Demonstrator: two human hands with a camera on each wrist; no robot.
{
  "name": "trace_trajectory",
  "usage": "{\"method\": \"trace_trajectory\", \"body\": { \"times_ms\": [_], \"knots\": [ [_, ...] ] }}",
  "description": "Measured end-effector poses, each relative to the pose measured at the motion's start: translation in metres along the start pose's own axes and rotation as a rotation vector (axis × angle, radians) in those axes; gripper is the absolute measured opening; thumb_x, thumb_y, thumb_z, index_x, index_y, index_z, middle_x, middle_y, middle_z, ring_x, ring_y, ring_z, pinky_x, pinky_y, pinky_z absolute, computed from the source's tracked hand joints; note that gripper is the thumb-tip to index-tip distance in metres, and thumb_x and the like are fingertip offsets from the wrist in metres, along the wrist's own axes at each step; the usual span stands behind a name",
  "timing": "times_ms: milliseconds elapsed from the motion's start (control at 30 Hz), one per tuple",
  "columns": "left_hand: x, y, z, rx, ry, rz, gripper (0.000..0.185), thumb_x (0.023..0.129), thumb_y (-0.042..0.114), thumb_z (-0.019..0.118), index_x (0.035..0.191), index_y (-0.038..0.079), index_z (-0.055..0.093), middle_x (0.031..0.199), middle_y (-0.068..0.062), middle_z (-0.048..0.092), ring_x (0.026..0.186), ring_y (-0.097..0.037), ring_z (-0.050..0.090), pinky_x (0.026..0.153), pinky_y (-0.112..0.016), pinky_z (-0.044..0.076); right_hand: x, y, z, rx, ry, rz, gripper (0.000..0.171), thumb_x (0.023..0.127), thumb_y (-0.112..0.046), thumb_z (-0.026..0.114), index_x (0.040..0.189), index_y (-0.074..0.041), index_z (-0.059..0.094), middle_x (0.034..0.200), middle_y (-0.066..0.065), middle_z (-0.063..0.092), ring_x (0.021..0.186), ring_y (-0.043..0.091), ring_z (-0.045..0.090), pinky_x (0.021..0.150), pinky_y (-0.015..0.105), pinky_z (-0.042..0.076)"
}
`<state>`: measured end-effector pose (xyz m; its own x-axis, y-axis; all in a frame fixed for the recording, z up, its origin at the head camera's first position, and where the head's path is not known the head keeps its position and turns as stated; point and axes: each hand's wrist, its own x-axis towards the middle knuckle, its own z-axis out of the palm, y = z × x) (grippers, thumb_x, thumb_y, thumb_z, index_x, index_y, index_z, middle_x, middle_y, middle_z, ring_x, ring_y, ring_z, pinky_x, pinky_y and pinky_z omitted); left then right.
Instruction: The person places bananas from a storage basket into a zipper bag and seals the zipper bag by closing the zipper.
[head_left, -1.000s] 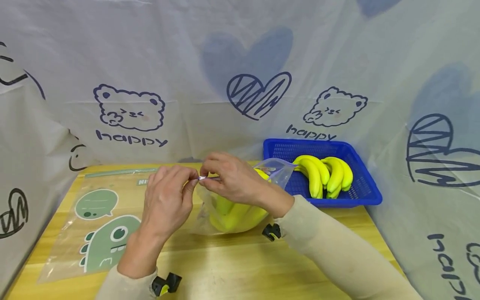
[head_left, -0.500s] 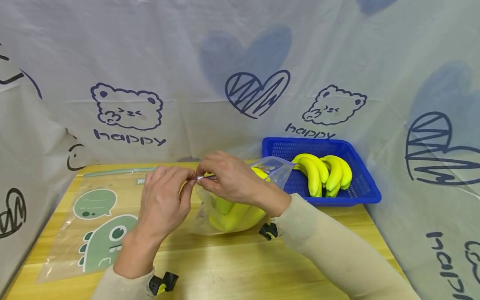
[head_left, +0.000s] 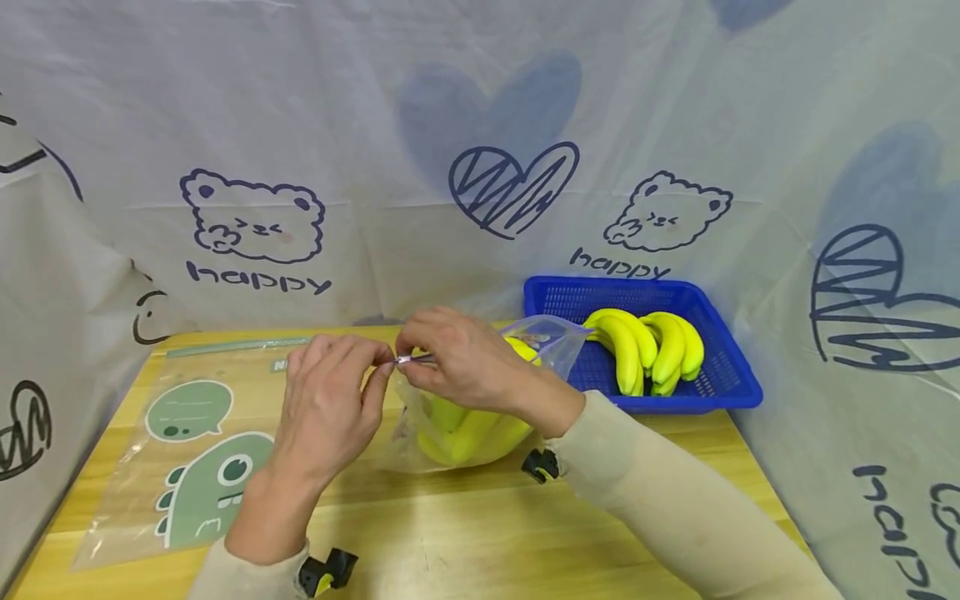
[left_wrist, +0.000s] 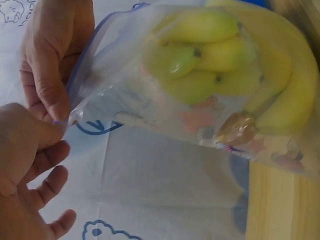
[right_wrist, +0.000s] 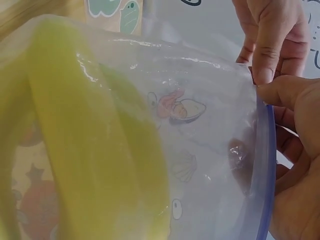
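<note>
A translucent zip bag with a purple zip edge stands on the table, with yellow bananas inside it. In the head view my left hand pinches the corner of the bag's top edge between thumb and forefinger. Right beside it, my right hand pinches the zip edge, the fingertips of both hands nearly touching. Sea-themed prints show on the bag in the right wrist view. The left wrist view shows several banana tips through the plastic. Whether the zip is sealed under the fingers is hidden.
A blue plastic basket holding more bananas stands at the back right, just behind the bag. A flat clear bag with a green dinosaur print lies on the wooden table at left. Printed white cloth hangs behind and at both sides.
</note>
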<state>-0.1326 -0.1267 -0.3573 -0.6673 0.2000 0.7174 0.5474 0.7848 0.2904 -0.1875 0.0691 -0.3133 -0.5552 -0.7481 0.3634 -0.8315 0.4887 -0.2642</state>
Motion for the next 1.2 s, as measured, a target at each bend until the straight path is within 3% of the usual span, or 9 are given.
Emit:
{"method": "trace_trajectory", "body": {
  "times_ms": [167, 400, 633, 867, 1100, 1200],
  "knots": [
    [0.001, -0.001, -0.005, -0.001, -0.039, 0.034, 0.005, 0.095, 0.010, 0.072, 0.099, 0.008, 0.073, 0.097, -0.009, 0.075, 0.091, -0.033, 0.058, 0.083, -0.048, 0.036, 0.001, 0.000, 0.000, 0.001, -0.013, -0.023, 0.010, 0.096, -0.014, 0.070, 0.106, -0.012, 0.073, 0.104, -0.002, 0.071, 0.095, 0.018, 0.060, 0.084, 0.030, 0.050],
    [0.002, 0.001, -0.004, 0.004, -0.016, 0.039, 0.008, 0.096, 0.014, 0.069, 0.098, 0.009, 0.075, 0.096, -0.009, 0.077, 0.091, -0.032, 0.060, 0.085, -0.049, 0.038, 0.002, 0.002, -0.002, 0.007, -0.007, -0.076, 0.011, 0.092, -0.011, 0.068, 0.102, -0.012, 0.072, 0.099, -0.003, 0.071, 0.089, 0.016, 0.055, 0.084, 0.031, 0.042],
    [0.002, 0.001, -0.002, 0.005, 0.001, 0.050, 0.010, 0.097, 0.017, 0.066, 0.096, 0.010, 0.074, 0.095, -0.008, 0.077, 0.092, -0.032, 0.059, 0.087, -0.050, 0.038, -0.001, 0.003, -0.002, -0.010, 0.014, -0.077, 0.007, 0.092, -0.013, 0.067, 0.098, -0.012, 0.070, 0.094, -0.003, 0.068, 0.086, 0.017, 0.054, 0.082, 0.031, 0.042],
    [0.001, -0.004, -0.007, 0.006, -0.013, 0.056, 0.004, 0.093, 0.013, 0.072, 0.096, 0.011, 0.074, 0.095, -0.006, 0.077, 0.089, -0.031, 0.057, 0.086, -0.051, 0.037, -0.005, 0.007, -0.001, -0.031, 0.037, -0.064, 0.005, 0.093, -0.014, 0.067, 0.096, -0.010, 0.067, 0.093, -0.002, 0.067, 0.090, 0.020, 0.054, 0.083, 0.032, 0.045],
    [0.005, -0.004, -0.012, 0.011, -0.066, 0.039, 0.007, 0.091, 0.014, 0.075, 0.097, 0.011, 0.073, 0.092, -0.005, 0.075, 0.085, -0.028, 0.055, 0.083, -0.048, 0.039, -0.007, 0.009, 0.002, -0.046, 0.080, -0.118, 0.005, 0.093, -0.011, 0.070, 0.096, -0.010, 0.065, 0.090, -0.001, 0.067, 0.084, 0.019, 0.051, 0.079, 0.032, 0.042],
    [0.006, -0.002, -0.012, 0.010, -0.068, 0.062, 0.009, 0.092, 0.014, 0.078, 0.098, 0.010, 0.074, 0.095, -0.005, 0.076, 0.087, -0.029, 0.058, 0.082, -0.048, 0.041, -0.006, 0.007, 0.002, -0.046, 0.077, -0.120, 0.005, 0.093, -0.011, 0.070, 0.097, -0.011, 0.066, 0.091, -0.002, 0.067, 0.085, 0.019, 0.052, 0.079, 0.032, 0.042]
  ]
}}
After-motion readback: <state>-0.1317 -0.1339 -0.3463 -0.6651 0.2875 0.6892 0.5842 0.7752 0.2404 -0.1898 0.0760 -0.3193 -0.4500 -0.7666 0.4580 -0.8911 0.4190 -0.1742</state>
